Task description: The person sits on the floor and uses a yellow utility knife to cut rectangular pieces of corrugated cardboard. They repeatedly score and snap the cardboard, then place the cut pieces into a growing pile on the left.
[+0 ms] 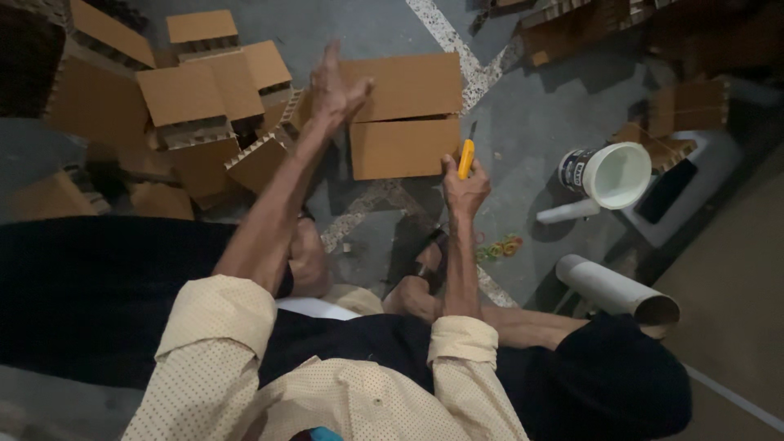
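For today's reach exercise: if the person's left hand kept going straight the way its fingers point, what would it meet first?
Probably the flat cardboard sheet, whose edge the left hand already overlaps; depth is unclear.

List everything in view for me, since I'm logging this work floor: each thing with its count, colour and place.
cardboard sheet: one, brown, on the floor ahead, creased across the middle
honeycomb cardboard pieces: a heap, count unclear, brown, on the floor at left
utility knife: one, yellow, at the sheet's right edge
bucket: one, white, tipped on its side, at right
cardboard tube: one, pale, lying at lower right
rubber bands: a small bunch, mixed colours, on the floor
floor: grey concrete with a pale stripe
left hand: open, raised over the sheet's left end
right hand: closed on the utility knife
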